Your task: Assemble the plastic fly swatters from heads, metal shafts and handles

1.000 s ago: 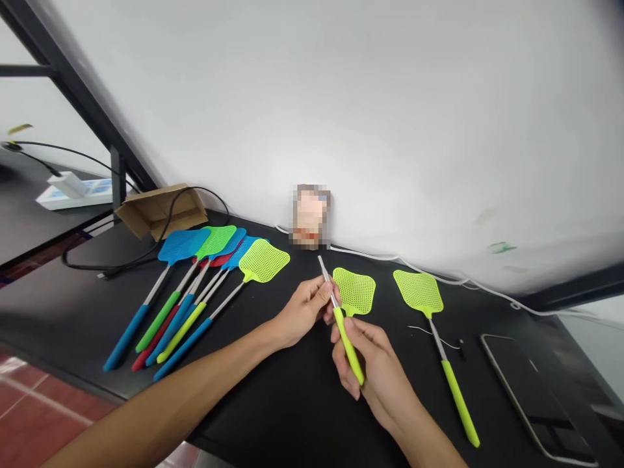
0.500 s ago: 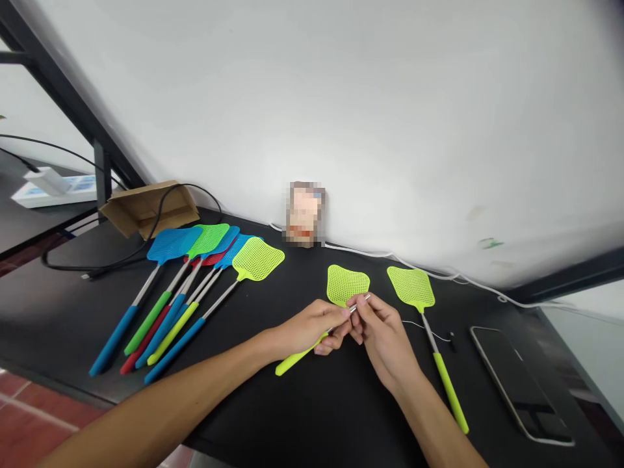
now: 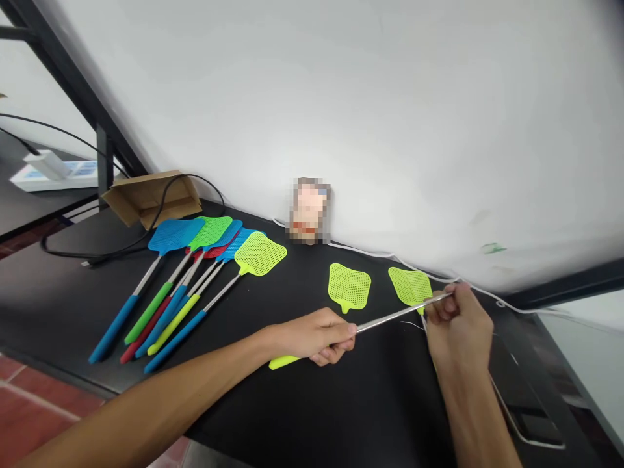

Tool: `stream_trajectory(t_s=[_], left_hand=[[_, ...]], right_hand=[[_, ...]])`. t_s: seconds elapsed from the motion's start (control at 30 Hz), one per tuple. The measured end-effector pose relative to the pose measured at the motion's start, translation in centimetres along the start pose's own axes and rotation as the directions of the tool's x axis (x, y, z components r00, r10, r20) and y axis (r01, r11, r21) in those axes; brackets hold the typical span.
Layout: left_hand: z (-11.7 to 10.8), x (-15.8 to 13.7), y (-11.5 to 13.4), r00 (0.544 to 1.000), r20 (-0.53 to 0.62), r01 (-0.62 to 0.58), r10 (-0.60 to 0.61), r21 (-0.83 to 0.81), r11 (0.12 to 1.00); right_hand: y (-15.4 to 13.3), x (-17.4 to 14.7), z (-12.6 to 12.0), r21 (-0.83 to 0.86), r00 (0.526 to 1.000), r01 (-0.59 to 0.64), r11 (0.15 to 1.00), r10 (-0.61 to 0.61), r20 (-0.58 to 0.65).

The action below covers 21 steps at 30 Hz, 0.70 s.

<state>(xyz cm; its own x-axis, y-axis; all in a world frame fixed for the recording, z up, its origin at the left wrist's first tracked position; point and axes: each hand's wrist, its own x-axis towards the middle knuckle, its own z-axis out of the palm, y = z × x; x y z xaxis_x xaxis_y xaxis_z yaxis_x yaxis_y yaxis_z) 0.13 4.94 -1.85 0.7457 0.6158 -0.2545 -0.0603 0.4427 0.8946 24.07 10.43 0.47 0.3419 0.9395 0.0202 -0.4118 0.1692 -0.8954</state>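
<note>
My left hand is closed round the yellow-green grip of a telescopic fly swatter handle. Its silver rod is drawn out long, slanting up to the right. At the rod's far end, my right hand pinches the tip. A loose yellow-green swatter head lies on the black table just beyond my left hand, apart from the rod. Behind my right hand is a yellow-green fly swatter, its handle mostly hidden by the hand and forearm.
Several fly swatters in blue, green, red and yellow-green overlap at the left of the table. Behind them are a cardboard box and a black cable. A phone lies at right, partly covered by my forearm. A blurred packet leans against the wall.
My right hand has moved right and away from my left, and the metal rod between them has lengthened. The left hand keeps its hold on the grip.
</note>
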Motion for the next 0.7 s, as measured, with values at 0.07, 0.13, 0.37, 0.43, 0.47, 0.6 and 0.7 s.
stream_trajectory(t_s=[0.07,0.13,0.37,0.43,0.47,0.6,0.7], left_hand=[[0.0,0.2,-0.4,0.998,-0.041,-0.049,0.047,-0.049,0.998],[-0.1,0.6,-0.7,0.989,-0.101,-0.115,0.104,-0.108,0.987],[0.0,1.3,-0.3,0.998,-0.031,-0.065,0.060,-0.192,0.979],[0.1,1.0,-0.1,0.999,0.035,-0.010,0.016,-0.160,0.987],[0.2,0.8,0.0,0.998,0.058,0.011,-0.004,-0.132,0.991],[0.6,0.2,0.1,0.996,0.071,0.043,-0.045,0.030,0.999],[0.6,0.2,0.0,0.999,0.032,0.019,-0.020,0.040,0.999]], right_hand=[[2.2,-3.0,2.0,-0.093,0.997,-0.014,0.996,0.021,0.069],[4.3,-5.9,3.8,-0.189,0.946,-0.162,0.969,0.206,0.248],[3.1,-3.5,2.6,-0.154,0.971,-0.125,0.980,0.153,0.186],[0.8,0.0,0.0,-0.120,1.000,-0.008,0.993,0.011,0.018],[-0.3,1.7,-1.4,-0.108,0.995,0.054,0.993,-0.062,-0.075],[-3.3,5.3,-4.9,-0.142,0.952,0.183,0.973,-0.212,-0.222],[-1.5,3.1,-3.1,-0.188,0.957,0.199,0.962,-0.233,-0.176]])
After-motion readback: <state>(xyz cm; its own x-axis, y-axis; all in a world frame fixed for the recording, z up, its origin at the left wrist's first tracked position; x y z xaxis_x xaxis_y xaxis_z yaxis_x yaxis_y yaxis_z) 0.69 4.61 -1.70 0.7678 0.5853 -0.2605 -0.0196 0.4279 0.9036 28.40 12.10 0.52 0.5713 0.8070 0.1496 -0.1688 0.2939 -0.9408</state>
